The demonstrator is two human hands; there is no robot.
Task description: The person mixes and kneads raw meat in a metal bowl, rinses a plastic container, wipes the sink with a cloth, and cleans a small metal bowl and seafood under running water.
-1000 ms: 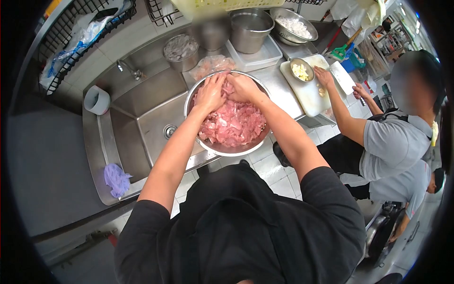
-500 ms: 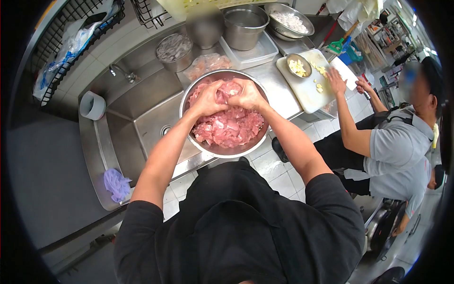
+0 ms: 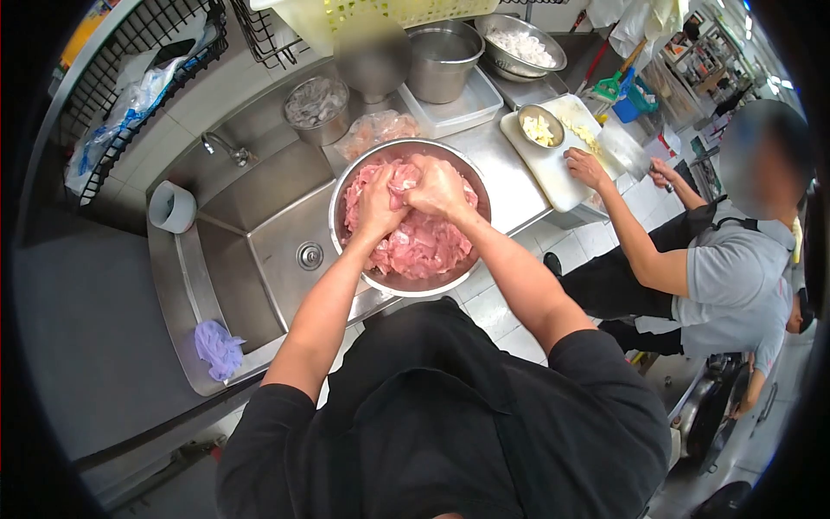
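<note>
Sliced raw meat [image 3: 421, 246], pink and wet, fills a large steel bowl [image 3: 338, 210] at the sink's right edge. Both my hands are down in it, at the far side of the heap. My left hand [image 3: 378, 208] is curled around a clump of the meat, fingertips sunk in. Close beside it, my right hand [image 3: 437, 188] grips meat too, its fingers bent inward. The hands nearly meet over the clump between them. Some fingertips are hidden in the meat.
The sink [image 3: 281, 259] with its faucet [image 3: 235, 151] lies left. Behind the bowl are a plastic bag [image 3: 378, 131], a pot of grey pieces [image 3: 317, 111] and a steel pot [image 3: 443, 73]. At right, a co-worker holds a cleaver [image 3: 624, 149] over a cutting board [image 3: 553, 177].
My hands have come closer together and pressed lower into the meat. The co-worker's left hand has drawn back toward the board's near side, and the cleaver has shifted.
</note>
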